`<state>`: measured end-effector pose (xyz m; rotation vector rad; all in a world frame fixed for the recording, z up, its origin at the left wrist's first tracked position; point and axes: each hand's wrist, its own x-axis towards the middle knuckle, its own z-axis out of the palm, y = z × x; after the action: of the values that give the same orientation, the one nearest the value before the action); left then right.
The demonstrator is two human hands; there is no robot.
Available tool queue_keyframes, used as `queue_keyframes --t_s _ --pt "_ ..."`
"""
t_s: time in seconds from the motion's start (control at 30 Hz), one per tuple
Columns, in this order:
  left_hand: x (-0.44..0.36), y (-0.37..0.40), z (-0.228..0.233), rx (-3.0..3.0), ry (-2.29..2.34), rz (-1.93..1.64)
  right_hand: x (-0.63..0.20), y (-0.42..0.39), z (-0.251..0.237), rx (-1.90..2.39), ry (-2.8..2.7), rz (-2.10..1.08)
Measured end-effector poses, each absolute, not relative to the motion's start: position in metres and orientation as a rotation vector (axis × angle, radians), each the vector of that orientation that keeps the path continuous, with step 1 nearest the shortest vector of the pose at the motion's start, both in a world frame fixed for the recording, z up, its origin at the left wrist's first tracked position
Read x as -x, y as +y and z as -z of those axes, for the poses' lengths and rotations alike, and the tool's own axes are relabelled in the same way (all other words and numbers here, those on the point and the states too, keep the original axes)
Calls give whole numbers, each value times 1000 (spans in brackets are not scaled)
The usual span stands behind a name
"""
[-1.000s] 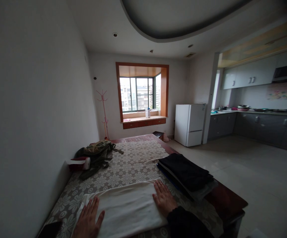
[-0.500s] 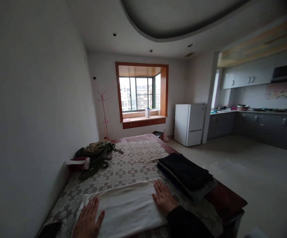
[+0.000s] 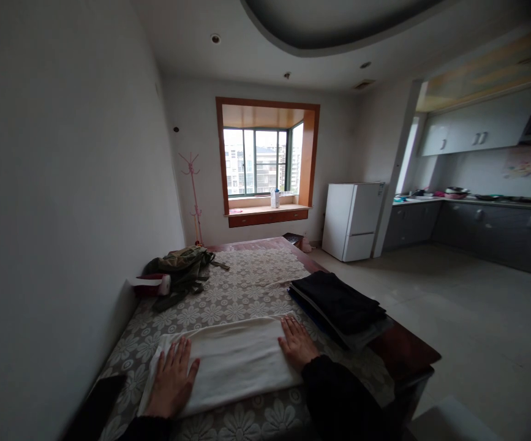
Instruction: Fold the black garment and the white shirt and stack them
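White cloth (image 3: pixel 240 361), folded flat, lies at the near end of the counter (image 3: pixel 407 346), right in front of you. That counter's right edge is bare wood, so anything pushed far that way could drop to the floor. Over most of the top runs a patterned tablecloth (image 3: pixel 242 288); press hard while sliding and it may drag along with your white cloth, rucking under it and spoiling the flat layers.

Just beyond your right side sits a pile of dark clothes (image 3: pixel 338 300), near that bare edge. Your right sleeve is close to it, and a wide elbow could nudge the pile askew or over.

As for your grip, both palms are down with fingers straight, and neither has anything clasped: your left hand (image 3: pixel 173 376) rests on the cloth's left end, your right hand (image 3: pixel 297 343) on its far right corner. Pushing the two inward would probably buckle the middle; pulling them apart could shift the upper layer off the lower, since flat pressure holds only what you touch.
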<state>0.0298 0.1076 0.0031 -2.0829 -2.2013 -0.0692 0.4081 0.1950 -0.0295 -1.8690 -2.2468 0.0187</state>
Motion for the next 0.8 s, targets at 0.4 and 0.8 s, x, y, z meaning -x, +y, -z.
queue_keyframes --t_s 0.4,0.8 --pt "-83 103 -7 2291 -2108 216 -305 154 14 1579 -2459 -319" --pt "-11 75 3 2031 -2166 229 -389 165 31 1855 -2239 73"
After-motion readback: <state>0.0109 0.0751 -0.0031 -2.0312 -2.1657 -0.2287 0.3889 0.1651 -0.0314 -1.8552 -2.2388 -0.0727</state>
